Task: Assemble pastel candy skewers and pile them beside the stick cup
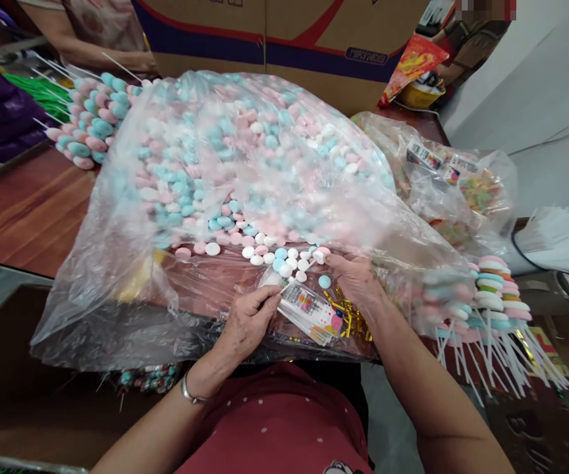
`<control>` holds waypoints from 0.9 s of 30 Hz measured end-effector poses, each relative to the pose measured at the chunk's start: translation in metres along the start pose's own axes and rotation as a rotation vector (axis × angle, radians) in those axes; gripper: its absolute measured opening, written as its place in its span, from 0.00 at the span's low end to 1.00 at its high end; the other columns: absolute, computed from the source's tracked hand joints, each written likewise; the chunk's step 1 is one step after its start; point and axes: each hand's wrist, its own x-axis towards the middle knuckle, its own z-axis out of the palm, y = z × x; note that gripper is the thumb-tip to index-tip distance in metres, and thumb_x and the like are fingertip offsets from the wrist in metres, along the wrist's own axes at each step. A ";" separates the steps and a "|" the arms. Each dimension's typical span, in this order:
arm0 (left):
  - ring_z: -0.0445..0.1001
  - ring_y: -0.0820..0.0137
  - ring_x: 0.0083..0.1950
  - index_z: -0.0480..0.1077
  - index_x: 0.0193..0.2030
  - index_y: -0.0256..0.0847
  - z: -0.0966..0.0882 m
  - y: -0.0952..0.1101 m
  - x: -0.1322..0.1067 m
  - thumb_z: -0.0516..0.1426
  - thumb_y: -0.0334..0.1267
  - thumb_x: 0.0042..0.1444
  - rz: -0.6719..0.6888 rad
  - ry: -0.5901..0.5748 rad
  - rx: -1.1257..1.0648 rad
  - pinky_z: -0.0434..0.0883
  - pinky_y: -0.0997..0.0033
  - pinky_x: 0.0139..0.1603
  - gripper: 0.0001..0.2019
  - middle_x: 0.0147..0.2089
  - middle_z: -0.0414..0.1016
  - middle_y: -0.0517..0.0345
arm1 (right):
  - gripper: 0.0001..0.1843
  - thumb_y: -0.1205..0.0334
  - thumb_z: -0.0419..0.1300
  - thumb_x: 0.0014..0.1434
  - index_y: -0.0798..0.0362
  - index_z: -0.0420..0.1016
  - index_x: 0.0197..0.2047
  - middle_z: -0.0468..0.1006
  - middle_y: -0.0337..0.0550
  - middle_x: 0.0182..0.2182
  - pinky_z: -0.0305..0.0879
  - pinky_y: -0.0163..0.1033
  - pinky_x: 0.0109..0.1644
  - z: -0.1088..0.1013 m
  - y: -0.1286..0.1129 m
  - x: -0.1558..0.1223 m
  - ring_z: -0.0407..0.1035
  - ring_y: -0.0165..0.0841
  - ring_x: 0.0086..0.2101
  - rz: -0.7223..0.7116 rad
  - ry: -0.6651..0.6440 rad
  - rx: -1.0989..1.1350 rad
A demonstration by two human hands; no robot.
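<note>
A big clear plastic bag (265,164) heaped with pink, blue and white round candies lies on the wooden table (22,210). Loose candies (274,253) spill at its near edge. My left hand (247,322) is closed, pinching a thin white stick that points at the candies, beside a stack of small printed clear wrappers (311,313). My right hand (356,280) pinches a white candy (318,256) at the edge of the loose pile. Gold twist ties (348,316) lie under my right wrist.
Finished candy sticks lie in bundles at the right (494,303) and far left (91,118). Another bag with printed wrappers (457,184) sits right. White sticks (561,237) lie far right. A cardboard box (284,46) stands behind. Other people's arms show at the top left (97,46) and top right.
</note>
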 end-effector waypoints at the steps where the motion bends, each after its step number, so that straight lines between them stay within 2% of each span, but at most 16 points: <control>1: 0.65 0.73 0.23 0.79 0.36 0.39 0.000 0.001 0.000 0.56 0.38 0.54 0.001 0.005 0.004 0.64 0.76 0.27 0.11 0.20 0.68 0.63 | 0.15 0.60 0.73 0.38 0.52 0.80 0.32 0.81 0.38 0.28 0.74 0.37 0.30 0.000 0.001 0.000 0.74 0.31 0.27 -0.004 -0.004 -0.005; 8: 0.67 0.72 0.25 0.79 0.36 0.39 0.000 -0.001 0.000 0.56 0.39 0.54 -0.002 0.011 0.027 0.65 0.76 0.28 0.11 0.21 0.70 0.62 | 0.15 0.58 0.74 0.39 0.52 0.80 0.32 0.82 0.38 0.28 0.75 0.38 0.33 0.002 0.001 -0.001 0.75 0.31 0.28 -0.010 -0.019 -0.011; 14: 0.68 0.73 0.25 0.79 0.38 0.39 0.000 -0.004 -0.001 0.56 0.39 0.55 0.023 0.014 0.027 0.66 0.76 0.29 0.11 0.22 0.71 0.62 | 0.13 0.58 0.73 0.39 0.51 0.81 0.31 0.81 0.37 0.26 0.74 0.38 0.31 0.002 0.002 -0.001 0.73 0.30 0.24 -0.013 0.000 -0.008; 19: 0.68 0.72 0.25 0.79 0.36 0.39 0.001 -0.001 -0.001 0.56 0.39 0.55 0.009 0.024 0.029 0.66 0.76 0.29 0.11 0.22 0.71 0.62 | 0.15 0.57 0.74 0.37 0.51 0.81 0.30 0.82 0.38 0.27 0.75 0.39 0.31 0.009 -0.002 -0.005 0.75 0.32 0.26 -0.012 -0.003 0.008; 24: 0.68 0.73 0.24 0.79 0.37 0.39 0.001 -0.002 -0.001 0.56 0.39 0.55 0.007 0.020 0.041 0.66 0.76 0.28 0.11 0.22 0.72 0.62 | 0.14 0.58 0.74 0.40 0.51 0.82 0.32 0.83 0.39 0.30 0.77 0.40 0.36 0.012 -0.005 -0.011 0.76 0.32 0.29 -0.016 -0.061 -0.020; 27: 0.67 0.73 0.24 0.79 0.38 0.38 0.002 -0.004 -0.001 0.56 0.39 0.55 0.019 0.023 0.063 0.66 0.76 0.29 0.12 0.23 0.72 0.62 | 0.12 0.59 0.73 0.43 0.49 0.82 0.34 0.84 0.37 0.32 0.76 0.37 0.37 0.009 0.000 -0.011 0.77 0.29 0.30 -0.026 -0.108 -0.014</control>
